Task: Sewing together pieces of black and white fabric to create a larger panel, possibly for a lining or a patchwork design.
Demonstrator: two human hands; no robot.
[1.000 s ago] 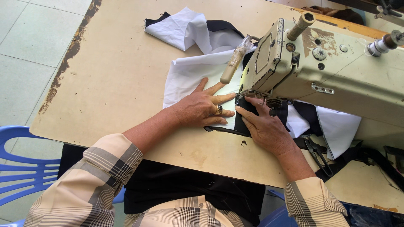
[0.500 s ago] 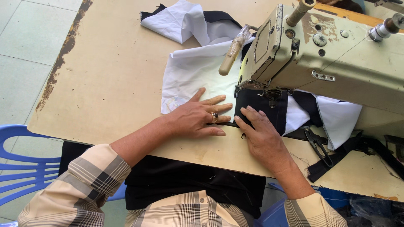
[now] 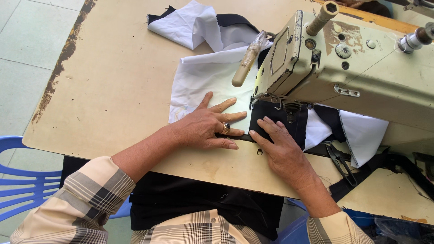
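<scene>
Left hand [image 3: 205, 126] flat, fingers spread, pressing white fabric [image 3: 203, 81] and edge of black fabric [image 3: 275, 122], gripping nothing. Right hand [image 3: 280, 144] flat, open, on black fabric, just near sewing machine [image 3: 352, 72] needle area. Scissors [image 3: 340, 158] right of hand. Wooden table [image 3: 113, 81] beneath; blue chair [image 3: 22, 180] near left.

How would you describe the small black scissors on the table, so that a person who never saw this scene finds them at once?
Start at the big pale green sewing machine on the tan table. Look below its body, to the right of the right hand. The small black scissors lie there on a black strap beside the white cloth; they are the only metal tool among soft fabric.
</scene>
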